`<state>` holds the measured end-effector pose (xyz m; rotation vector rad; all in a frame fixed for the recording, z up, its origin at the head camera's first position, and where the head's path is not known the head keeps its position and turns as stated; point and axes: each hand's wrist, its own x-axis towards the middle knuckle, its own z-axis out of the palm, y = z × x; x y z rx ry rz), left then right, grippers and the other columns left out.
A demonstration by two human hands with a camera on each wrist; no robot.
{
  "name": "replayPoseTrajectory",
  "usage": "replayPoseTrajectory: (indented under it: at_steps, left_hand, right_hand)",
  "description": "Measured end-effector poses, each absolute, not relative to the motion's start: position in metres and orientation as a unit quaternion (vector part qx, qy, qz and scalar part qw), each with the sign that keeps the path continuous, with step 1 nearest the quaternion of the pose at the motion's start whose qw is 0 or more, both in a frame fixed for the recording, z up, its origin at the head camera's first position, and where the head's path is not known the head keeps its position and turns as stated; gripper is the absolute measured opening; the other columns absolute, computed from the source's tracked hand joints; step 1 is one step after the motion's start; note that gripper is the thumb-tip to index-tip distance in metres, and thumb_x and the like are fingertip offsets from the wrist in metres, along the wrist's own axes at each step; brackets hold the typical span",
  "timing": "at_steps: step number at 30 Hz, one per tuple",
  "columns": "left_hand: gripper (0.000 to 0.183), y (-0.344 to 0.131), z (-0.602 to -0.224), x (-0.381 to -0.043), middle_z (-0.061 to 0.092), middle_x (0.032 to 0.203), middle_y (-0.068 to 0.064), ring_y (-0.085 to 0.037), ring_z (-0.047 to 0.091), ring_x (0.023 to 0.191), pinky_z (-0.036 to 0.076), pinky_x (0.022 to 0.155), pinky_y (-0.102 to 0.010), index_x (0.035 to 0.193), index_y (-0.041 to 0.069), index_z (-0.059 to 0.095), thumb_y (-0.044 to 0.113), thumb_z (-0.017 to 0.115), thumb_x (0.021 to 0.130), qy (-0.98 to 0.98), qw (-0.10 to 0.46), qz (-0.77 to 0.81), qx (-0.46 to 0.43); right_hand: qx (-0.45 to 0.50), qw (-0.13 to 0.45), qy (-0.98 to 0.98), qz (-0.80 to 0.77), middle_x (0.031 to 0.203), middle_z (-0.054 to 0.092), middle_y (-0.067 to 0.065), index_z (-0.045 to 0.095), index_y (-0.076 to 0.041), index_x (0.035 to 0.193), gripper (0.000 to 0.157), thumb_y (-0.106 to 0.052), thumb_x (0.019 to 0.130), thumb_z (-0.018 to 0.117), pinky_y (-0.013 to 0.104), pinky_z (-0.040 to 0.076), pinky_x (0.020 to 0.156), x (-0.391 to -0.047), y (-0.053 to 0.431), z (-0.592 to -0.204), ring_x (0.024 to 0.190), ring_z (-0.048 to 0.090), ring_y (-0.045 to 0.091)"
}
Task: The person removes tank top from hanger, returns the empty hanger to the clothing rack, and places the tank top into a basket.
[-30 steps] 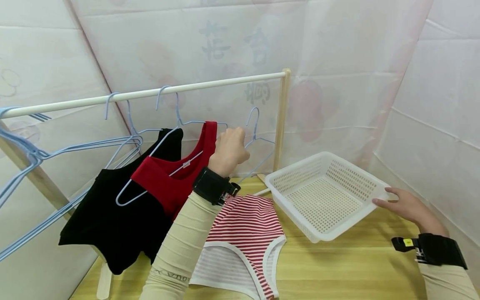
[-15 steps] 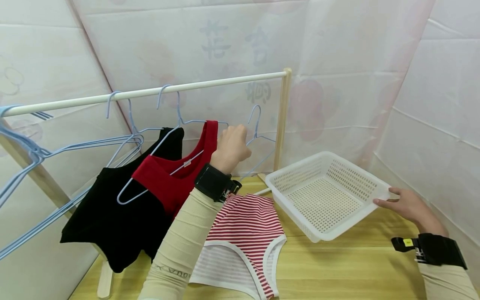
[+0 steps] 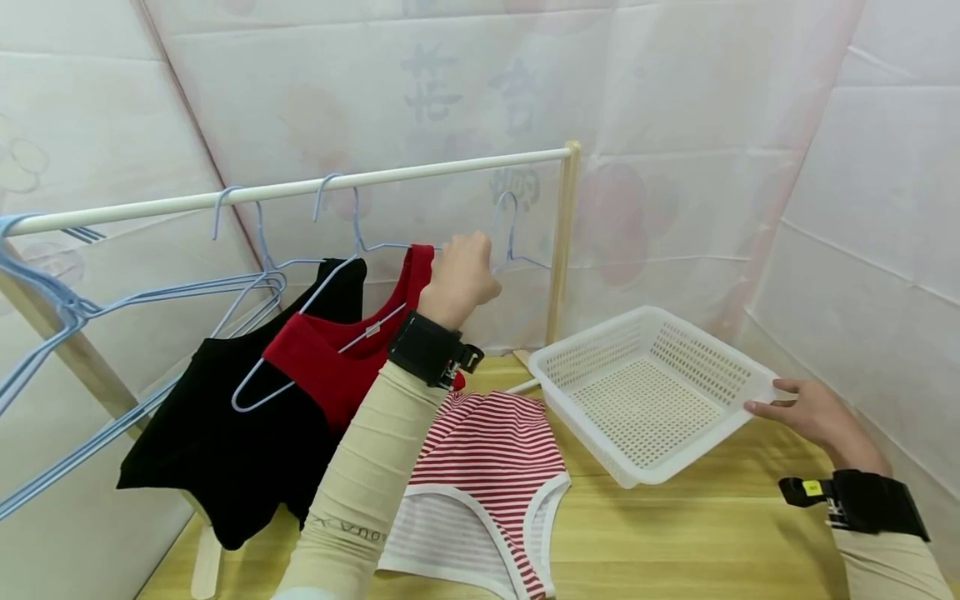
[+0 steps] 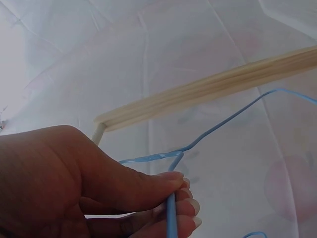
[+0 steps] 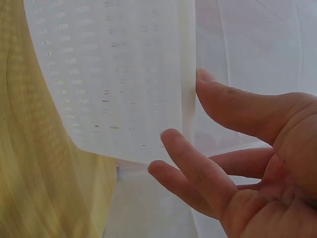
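Note:
My left hand (image 3: 460, 282) pinches the wire of a light blue clothes hanger (image 3: 512, 248) between thumb and fingers, as the left wrist view shows at the hanger's neck (image 4: 177, 154). Its hook points up, below the white rail and apart from it. My right hand (image 3: 821, 417) grips the right rim of a white plastic basket (image 3: 645, 408), thumb on one side and fingers on the other. A red garment (image 3: 318, 354) hangs on a hanger left of my left hand. Red-and-white striped underpants (image 3: 491, 442) lie on the table, partly behind my left forearm.
A white rail (image 3: 420, 171) with a wooden post (image 3: 562, 242) crosses the back. Behind the red garment hangs a black garment (image 3: 240, 442). Several bare blue hangers (image 3: 67, 312) crowd the left end. Pale printed sheets (image 3: 675, 100) enclose the wooden table (image 3: 660, 550).
My left hand has risen slightly with the hanger, whose hook is now nearer the rail's height. My right hand and the basket have barely moved.

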<state>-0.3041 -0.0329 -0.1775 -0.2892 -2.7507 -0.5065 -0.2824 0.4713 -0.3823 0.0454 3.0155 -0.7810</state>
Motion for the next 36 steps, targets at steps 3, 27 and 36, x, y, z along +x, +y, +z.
replayPoseTrajectory:
  at_steps: [3, 27, 36]
  left_hand:
    - [0.023, -0.036, -0.171, -0.306, 0.069, 0.102, -0.013, -0.027, 0.061, 0.083, 0.059, 0.069, -0.040, 0.110, 0.004, 0.066, 0.013, 0.074, 0.091, -0.962, 0.173, -0.186, -0.097]
    - [0.013, -0.025, -0.128, -0.329, 0.036, 0.082, -0.003, -0.020, 0.039, 0.076, 0.032, 0.061, -0.031, 0.089, 0.009, 0.050, 0.000, 0.059, 0.090, -0.968, 0.171, -0.129, -0.129]
    - [0.010, -0.021, -0.111, -0.333, 0.040, 0.084, -0.003, -0.020, 0.043, 0.075, 0.034, 0.061, -0.031, 0.101, 0.008, 0.056, 0.002, 0.057, 0.094, -0.971, 0.165, -0.119, -0.125]
  right_hand:
    - [0.014, 0.013, 0.968, -0.249, 0.133, 0.050, 0.046, 0.021, 0.029, 0.145, 0.101, -0.053, 0.100, 0.062, 0.074, 0.046, 0.090, -0.282, 0.470, -0.381, 0.124, 0.048, 0.066]
    - [0.017, 0.008, 0.965, -0.262, 0.133, 0.053, 0.044, 0.024, 0.027, 0.146, 0.101, -0.054, 0.099, 0.063, 0.072, 0.045, 0.091, -0.278, 0.466, -0.379, 0.127, 0.045, 0.067]
    - [0.020, 0.009, 0.964, -0.264, 0.133, 0.052, 0.045, 0.024, 0.027, 0.145, 0.101, -0.053, 0.099, 0.064, 0.072, 0.047, 0.090, -0.276, 0.461, -0.378, 0.126, 0.047, 0.066]
